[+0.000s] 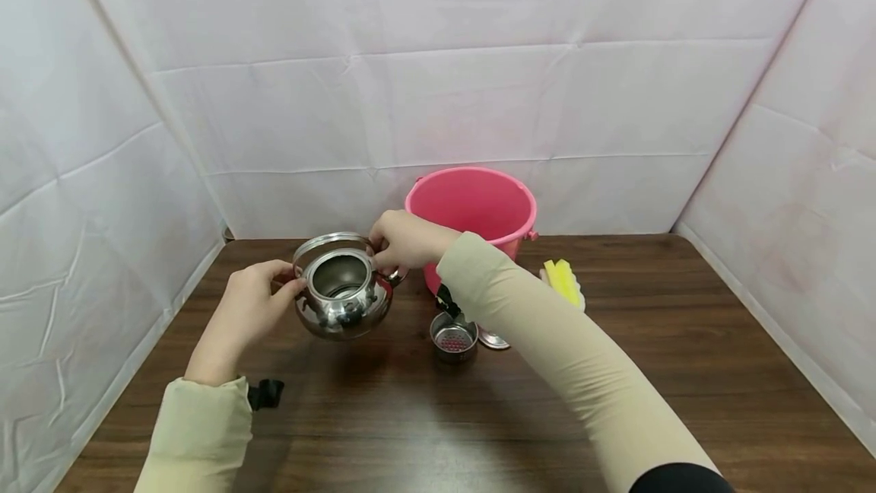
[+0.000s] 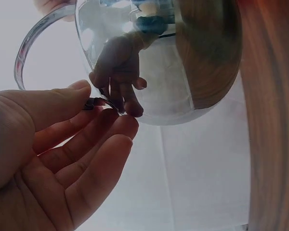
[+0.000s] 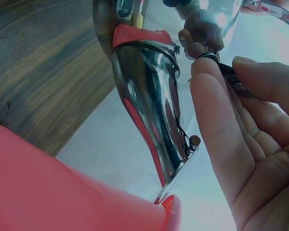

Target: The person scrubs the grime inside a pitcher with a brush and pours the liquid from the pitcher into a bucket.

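Observation:
A shiny steel teapot, without its lid and its mouth tilted toward me, hangs a little above the table. My left hand pinches a small fitting at its left side, where the arched handle meets the body. On the opposite side my right hand pinches the matching fitting between thumb and fingers. The right wrist view shows the spout beside that hand, pointing toward the bucket. Both hands reflect in the polished body.
A pink bucket stands at the back, just behind my right forearm. A round steel strainer basket and a metal lid, partly covered by the sleeve, lie in front. A yellow sponge rests to the right of the bucket.

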A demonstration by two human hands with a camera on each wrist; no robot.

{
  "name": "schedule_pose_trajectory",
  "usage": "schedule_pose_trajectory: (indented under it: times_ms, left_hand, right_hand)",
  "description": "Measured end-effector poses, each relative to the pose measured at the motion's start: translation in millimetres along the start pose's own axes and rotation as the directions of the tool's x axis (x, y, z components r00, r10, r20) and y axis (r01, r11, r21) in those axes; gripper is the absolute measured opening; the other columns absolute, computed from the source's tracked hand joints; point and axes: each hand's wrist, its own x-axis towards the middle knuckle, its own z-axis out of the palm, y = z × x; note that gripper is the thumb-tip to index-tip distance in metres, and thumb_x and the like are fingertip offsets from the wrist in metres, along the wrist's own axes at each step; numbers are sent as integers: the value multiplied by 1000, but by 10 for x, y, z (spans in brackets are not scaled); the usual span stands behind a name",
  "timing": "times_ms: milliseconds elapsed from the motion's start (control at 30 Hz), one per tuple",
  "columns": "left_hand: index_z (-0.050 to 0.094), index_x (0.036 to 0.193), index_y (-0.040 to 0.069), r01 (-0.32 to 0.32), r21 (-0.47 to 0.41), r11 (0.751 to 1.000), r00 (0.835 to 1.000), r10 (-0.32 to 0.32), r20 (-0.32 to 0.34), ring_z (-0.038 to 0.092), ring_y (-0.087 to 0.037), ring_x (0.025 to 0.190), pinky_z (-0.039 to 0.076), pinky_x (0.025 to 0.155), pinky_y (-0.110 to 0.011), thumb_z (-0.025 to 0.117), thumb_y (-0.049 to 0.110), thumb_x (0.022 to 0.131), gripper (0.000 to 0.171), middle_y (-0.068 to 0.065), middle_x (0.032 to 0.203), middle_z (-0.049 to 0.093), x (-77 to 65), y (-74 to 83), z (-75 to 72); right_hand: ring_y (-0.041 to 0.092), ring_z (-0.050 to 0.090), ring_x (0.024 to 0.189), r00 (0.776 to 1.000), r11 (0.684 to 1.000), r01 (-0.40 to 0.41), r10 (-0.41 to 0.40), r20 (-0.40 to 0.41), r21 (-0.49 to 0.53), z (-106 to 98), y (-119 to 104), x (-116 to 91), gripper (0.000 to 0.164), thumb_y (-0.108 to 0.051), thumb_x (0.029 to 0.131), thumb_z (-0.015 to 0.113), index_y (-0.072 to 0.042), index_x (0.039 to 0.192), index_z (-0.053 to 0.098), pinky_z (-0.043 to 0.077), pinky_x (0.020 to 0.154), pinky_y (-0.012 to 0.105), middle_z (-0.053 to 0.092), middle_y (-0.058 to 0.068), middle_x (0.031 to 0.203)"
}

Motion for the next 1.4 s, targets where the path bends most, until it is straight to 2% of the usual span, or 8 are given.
schedule_pose_trajectory:
  times_ms: [367, 533, 767, 1000, 1400]
  left_hand:
    - [67, 97, -1, -39, 36, 999, 999, 39, 0, 66, -28, 80, 51, 70, -43, 60, 13, 92, 17, -17, 90, 70, 165, 112, -158]
    - [67, 95, -1, -68, 65, 996, 998, 69, 1, 65, -28, 80, 50, 72, -45, 59, 14, 93, 17, -16, 88, 70, 249, 177, -193]
    - [66, 92, -1, -118, 87, 989, 993, 120, -11, 65, -31, 82, 50, 75, -46, 57, 10, 91, 15, -17, 87, 70, 362, 260, -222]
    - [65, 98, -3, -115, 89, 989, 993, 114, 19, 66, -35, 90, 51, 77, -47, 54, 11, 94, 18, -21, 98, 69, 456, 350, -245]
    - [65, 95, -3, -138, 118, 983, 990, 137, 17, 65, -34, 89, 51, 76, -45, 53, 11, 94, 18, -20, 96, 69, 618, 453, -289]
  right_hand:
    - [20, 70, 76, 999, 1000, 1, -1, -45, -2, -183, -67, -63, 6, -9, 89, 64, -4, 87, 66, 56, 58, 26, 72, 12, 85]
    - [13, 66, 70, 998, 999, -2, 0, -65, -32, -269, -70, -98, 7, -10, 89, 62, -4, 89, 65, 56, 58, 26, 71, 10, 81]
    - [14, 66, 70, 996, 1000, -11, 10, -87, -14, -387, -66, -156, 7, -9, 89, 61, -4, 88, 65, 57, 60, 26, 70, 9, 79]
    - [16, 67, 71, 994, 999, -14, 10, -111, -33, -489, -54, -194, 8, -10, 90, 61, -4, 89, 66, 57, 60, 27, 70, 9, 80]
    - [17, 68, 74, 990, 1000, -6, 4, -139, -16, -632, -63, -259, 8, -7, 90, 61, -1, 93, 66, 57, 64, 26, 71, 11, 86]
